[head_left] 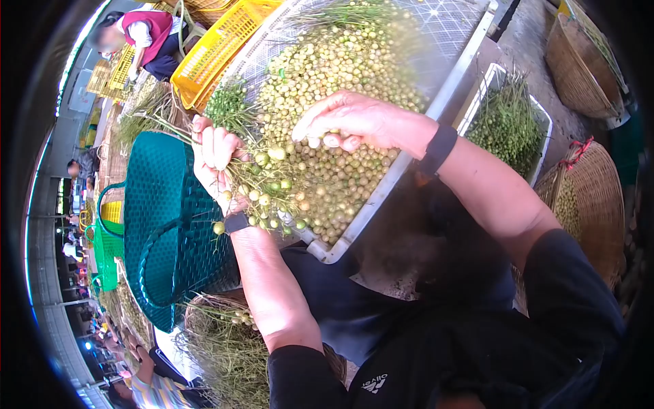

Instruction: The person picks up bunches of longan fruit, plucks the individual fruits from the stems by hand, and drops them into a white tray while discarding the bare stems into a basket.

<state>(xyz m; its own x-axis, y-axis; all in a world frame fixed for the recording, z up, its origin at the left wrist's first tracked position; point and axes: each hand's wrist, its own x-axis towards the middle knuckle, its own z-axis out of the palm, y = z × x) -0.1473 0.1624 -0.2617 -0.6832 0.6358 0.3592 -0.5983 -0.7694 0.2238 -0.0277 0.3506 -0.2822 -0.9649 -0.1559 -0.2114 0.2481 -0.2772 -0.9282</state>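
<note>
My left hand [216, 160] is closed around the stems of a fruit bunch [266, 184], whose round yellow-green fruits hang over the near corner of a white mesh tray [446, 65]. Loose fruits of the same kind [327, 65] lie heaped in the tray. Just right of the bunch, above the heap, my right hand [354, 123] has its fingers curled in, with a few small fruits showing at the fingertips. Dark bands circle both wrists. Bare green stems [347, 13] lie at the tray's far end, and a green cluster [230, 105] sits by its left side.
A teal woven basket [157, 211] stands left, a yellow crate [218, 48] beyond it. Cut stems [225, 351] are piled below. To the right are a white bin of green stems [504, 126] and wicker baskets [579, 68]. A person in a red vest [153, 34] sits far left.
</note>
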